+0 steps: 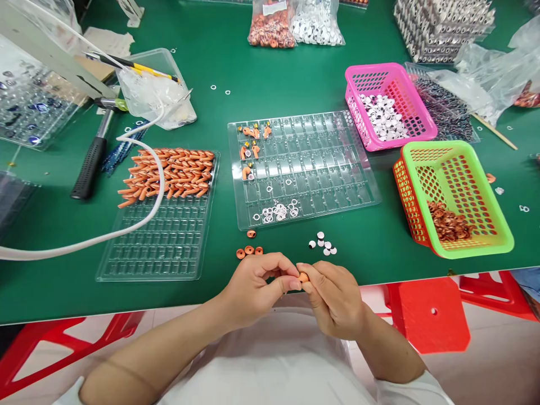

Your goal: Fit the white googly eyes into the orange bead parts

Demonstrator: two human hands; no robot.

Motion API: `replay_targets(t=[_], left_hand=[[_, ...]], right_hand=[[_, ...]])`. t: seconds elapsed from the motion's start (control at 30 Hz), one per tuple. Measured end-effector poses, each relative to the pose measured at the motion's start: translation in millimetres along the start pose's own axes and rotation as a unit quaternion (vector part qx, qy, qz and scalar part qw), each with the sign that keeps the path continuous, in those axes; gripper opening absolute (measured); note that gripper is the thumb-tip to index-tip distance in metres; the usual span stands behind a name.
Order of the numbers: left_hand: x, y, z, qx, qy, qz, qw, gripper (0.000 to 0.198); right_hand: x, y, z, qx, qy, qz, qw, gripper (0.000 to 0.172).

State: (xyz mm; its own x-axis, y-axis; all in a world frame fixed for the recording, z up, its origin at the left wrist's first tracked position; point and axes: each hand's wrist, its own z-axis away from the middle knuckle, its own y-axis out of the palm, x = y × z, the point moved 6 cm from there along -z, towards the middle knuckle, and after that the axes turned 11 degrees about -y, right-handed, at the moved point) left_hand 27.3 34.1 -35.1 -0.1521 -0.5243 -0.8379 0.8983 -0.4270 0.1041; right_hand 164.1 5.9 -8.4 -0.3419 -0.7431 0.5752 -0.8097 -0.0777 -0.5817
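Observation:
Just past the table's front edge, my left hand (270,284) and my right hand (335,295) meet in pinches around a small orange plastic piece (304,277). The right fingers grip it from its right side, while the left thumb and index finger press on its left end. Several round orange caps (250,251) lie beyond my left hand. Small black-and-white discs (327,246) are scattered beyond my right hand. Farther back, a see-through compartment tray (312,169) carries a few orange parts (252,133) at its left and a pile of white rings (280,212) along its front.
At left, another tray (152,242) holds rows of orange tubular parts (169,174), crossed by a white hose (158,191). A hammer (90,166) lies beyond. On the right stand a pink basket (392,68) of discs and a green basket (489,197) of orange caps.

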Motion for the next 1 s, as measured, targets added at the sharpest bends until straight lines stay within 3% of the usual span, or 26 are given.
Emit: replay_targets(t=[0.7,1.0], left_hand=[[6.9,-6.3,-4.2,-0.005,-0.022,-0.012,1.0,0.007],[-5.0,-7.5,-4.4,-0.011,-0.059,0.001,0.998,0.007]], right_hand=[[-3.0,9.2,3.1,0.003,-0.032,0.004,0.999,0.044],[-7.8,5.5,0.4,0.021,-0.004,-0.014,1.0,0.045]])
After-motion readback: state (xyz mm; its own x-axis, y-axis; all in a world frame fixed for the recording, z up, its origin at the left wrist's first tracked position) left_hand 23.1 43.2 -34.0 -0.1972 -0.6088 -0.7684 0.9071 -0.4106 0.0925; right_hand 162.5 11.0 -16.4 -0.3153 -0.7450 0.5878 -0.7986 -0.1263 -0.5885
